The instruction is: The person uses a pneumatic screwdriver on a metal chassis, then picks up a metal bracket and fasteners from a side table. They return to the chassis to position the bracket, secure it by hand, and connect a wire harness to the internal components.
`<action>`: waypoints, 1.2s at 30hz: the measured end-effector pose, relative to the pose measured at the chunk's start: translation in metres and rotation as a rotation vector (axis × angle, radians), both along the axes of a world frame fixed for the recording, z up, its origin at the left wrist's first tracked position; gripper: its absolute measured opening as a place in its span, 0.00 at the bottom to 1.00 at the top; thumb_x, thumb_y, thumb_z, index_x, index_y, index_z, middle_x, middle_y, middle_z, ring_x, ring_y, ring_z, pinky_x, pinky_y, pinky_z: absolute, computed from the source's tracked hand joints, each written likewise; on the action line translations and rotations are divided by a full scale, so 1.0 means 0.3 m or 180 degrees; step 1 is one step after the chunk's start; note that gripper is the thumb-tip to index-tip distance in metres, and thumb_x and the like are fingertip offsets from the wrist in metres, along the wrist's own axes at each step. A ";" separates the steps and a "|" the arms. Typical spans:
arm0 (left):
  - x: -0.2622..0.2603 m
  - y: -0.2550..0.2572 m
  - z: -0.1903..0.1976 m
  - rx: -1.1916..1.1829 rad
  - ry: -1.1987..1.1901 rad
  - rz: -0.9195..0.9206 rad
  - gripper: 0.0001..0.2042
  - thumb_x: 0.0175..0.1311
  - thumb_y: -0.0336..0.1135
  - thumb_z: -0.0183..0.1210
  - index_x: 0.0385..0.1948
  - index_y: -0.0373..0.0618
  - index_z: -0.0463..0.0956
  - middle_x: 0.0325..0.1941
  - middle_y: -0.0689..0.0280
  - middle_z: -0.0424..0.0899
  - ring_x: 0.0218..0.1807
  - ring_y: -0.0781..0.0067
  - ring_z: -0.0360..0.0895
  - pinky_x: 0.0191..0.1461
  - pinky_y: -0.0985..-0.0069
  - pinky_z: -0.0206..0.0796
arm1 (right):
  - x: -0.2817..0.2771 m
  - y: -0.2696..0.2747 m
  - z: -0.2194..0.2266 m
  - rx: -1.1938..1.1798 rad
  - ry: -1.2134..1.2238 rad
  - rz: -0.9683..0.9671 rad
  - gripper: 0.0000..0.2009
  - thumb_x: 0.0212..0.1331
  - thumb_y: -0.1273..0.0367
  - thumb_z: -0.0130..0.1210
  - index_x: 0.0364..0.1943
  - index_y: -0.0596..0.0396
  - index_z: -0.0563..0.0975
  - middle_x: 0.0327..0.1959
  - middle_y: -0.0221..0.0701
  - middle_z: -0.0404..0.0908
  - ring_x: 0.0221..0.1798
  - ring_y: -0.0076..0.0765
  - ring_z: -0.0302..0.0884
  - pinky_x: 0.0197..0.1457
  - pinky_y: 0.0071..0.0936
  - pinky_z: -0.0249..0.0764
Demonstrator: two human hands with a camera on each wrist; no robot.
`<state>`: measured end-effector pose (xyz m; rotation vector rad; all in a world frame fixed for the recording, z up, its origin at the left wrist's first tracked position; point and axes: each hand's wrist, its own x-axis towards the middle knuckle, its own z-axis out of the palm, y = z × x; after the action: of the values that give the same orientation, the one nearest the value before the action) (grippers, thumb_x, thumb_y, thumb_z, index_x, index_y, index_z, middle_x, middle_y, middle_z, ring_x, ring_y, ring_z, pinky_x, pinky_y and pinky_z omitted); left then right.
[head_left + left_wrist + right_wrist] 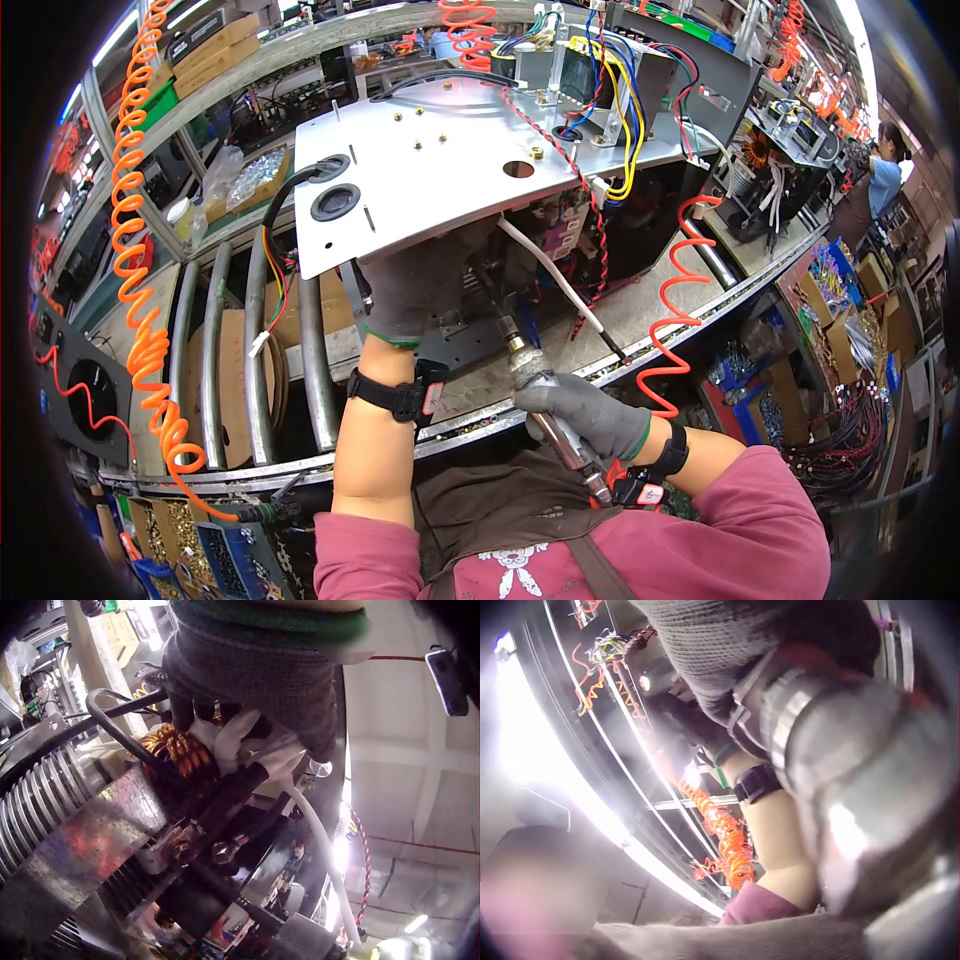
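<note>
Gloved fingers of the right hand point(585, 410) are wrapped round a pneumatic screwdriver point(540, 400), gripped at mid-body, seemingly so its tip can be steered under the tilted metal chassis panel point(440, 170). Its long axis is set on a slant, the bit end aimed up and away into the chassis interior and the hose end toward the person's chest. The left hand point(415, 285) is pushed up under the panel's near edge among cables beside a copper coil point(176, 750), apparently to steady the parts; whether anything is grasped cannot be told.

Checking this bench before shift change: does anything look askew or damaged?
Nothing looks damaged. The grey sheet-metal chassis panel sits tilted, but the gloved left hand is under its edge while the right hand grips a silver pneumatic screwdriver.
</note>
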<state>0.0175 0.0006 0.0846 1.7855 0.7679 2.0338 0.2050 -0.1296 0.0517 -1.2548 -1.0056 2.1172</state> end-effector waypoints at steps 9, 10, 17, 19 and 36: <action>-0.011 0.012 -0.005 0.0430 0.0667 0.0783 0.21 0.45 0.40 0.76 0.40 0.43 0.82 0.38 0.66 0.86 0.36 0.72 0.84 0.42 0.74 0.76 | 0.003 -0.003 0.026 0.0039 -0.0117 0.0097 0.14 0.60 0.58 0.58 0.27 0.53 0.73 0.18 0.25 0.73 0.18 0.19 0.70 0.21 0.19 0.65; -0.010 0.011 -0.005 0.0432 0.0662 0.0780 0.21 0.45 0.40 0.76 0.40 0.43 0.82 0.38 0.66 0.86 0.36 0.72 0.84 0.42 0.74 0.76 | 0.000 -0.001 -0.003 0.0104 -0.0097 0.0086 0.14 0.60 0.57 0.57 0.28 0.53 0.73 0.19 0.25 0.73 0.18 0.20 0.70 0.20 0.19 0.65; -0.020 0.026 -0.033 0.0223 0.0637 0.0546 0.20 0.48 0.30 0.73 0.44 0.41 0.80 0.42 0.65 0.85 0.42 0.75 0.82 0.45 0.78 0.74 | 0.005 -0.004 0.043 0.0011 -0.0215 0.0124 0.14 0.58 0.56 0.58 0.31 0.52 0.73 0.20 0.25 0.74 0.20 0.20 0.70 0.23 0.18 0.66; -0.015 0.026 -0.034 0.0009 0.0273 0.0116 0.20 0.48 0.29 0.73 0.44 0.41 0.80 0.42 0.65 0.85 0.42 0.75 0.82 0.45 0.78 0.74 | 0.004 -0.001 0.002 0.0073 -0.0137 0.0118 0.14 0.58 0.56 0.58 0.31 0.52 0.73 0.21 0.25 0.75 0.20 0.19 0.71 0.24 0.18 0.66; -0.009 0.015 0.004 0.0594 0.0636 0.0854 0.17 0.46 0.38 0.75 0.37 0.43 0.83 0.33 0.68 0.86 0.33 0.77 0.83 0.38 0.76 0.75 | 0.012 0.001 -0.020 0.0126 -0.0093 0.0125 0.15 0.57 0.56 0.59 0.33 0.51 0.73 0.21 0.25 0.75 0.22 0.18 0.71 0.25 0.19 0.66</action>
<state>0.0148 0.0051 0.0858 2.1148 0.9477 2.1783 0.2087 -0.1293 0.0458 -1.2600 -1.0877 2.1036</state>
